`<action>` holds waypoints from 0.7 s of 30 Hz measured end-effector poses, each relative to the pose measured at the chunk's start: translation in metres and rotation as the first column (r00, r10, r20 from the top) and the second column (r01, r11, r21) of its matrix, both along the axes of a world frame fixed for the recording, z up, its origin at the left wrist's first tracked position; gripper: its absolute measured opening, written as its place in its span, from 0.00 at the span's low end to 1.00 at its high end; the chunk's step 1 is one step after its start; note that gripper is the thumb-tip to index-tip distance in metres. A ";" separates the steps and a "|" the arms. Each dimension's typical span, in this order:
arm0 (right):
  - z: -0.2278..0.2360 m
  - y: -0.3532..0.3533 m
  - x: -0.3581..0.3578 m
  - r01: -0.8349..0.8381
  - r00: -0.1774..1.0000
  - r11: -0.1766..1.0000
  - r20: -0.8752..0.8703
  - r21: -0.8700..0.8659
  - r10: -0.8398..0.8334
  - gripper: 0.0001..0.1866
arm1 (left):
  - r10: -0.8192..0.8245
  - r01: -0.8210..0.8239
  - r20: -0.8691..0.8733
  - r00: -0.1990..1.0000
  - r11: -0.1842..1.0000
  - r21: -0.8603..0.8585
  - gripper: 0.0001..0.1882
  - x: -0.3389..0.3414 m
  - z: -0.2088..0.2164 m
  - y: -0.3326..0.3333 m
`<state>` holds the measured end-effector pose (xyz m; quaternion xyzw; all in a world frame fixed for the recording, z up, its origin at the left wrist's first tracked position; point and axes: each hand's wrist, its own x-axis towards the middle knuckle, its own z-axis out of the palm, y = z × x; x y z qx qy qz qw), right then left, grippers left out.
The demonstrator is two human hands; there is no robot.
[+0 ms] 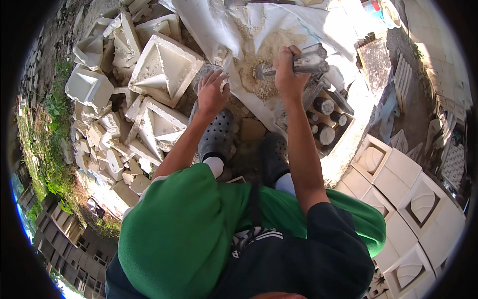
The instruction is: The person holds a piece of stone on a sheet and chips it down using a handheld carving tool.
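My right hand [287, 74] is closed round a grey, dusty tool [309, 60] with a thick, rounded end on the right. Its narrower end points left, over a heap of pale crumbly material [256, 82] on a white plastic sheet [209, 30]. The tool's exact kind is unclear. To the left, my left hand [213, 92] has its fingers stretched out, holding nothing. Its fingertips lie at a grey block [203, 74]; whether they press on it is hard to tell. A pale square block with a triangular recess [167, 70] stands beside that hand.
Broken pale blocks [112, 124] are piled on the left. Several cylinders [326, 134] lie in a box-like space right of my feet. Cream ventilation blocks [420, 204] are stacked at the lower right. My grey clogs [217, 132] stand below the sheet.
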<state>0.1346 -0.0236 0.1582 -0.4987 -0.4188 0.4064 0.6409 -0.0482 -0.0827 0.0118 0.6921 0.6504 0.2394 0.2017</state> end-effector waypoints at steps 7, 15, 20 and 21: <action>0.036 0.019 0.000 0.011 1.000 0.995 -0.026 -0.101 -0.014 0.16 | 0.015 -0.015 -0.006 1.000 1.000 0.027 0.15 -0.020 -0.001 0.005; 0.025 0.005 0.002 0.029 0.985 0.998 -0.168 -0.057 -0.038 0.08 | 0.044 -0.043 0.017 0.999 0.999 -0.017 0.15 -0.018 -0.005 0.001; -0.025 0.005 0.009 0.035 0.995 0.987 -0.091 -0.157 -0.050 0.06 | 0.025 -0.025 0.026 0.999 0.999 0.025 0.14 -0.015 -0.006 -0.007; -0.014 0.008 0.010 -0.034 0.998 0.985 -0.066 -0.169 0.023 0.07 | 0.035 -0.035 0.017 0.999 0.999 0.037 0.14 -0.018 -0.006 -0.003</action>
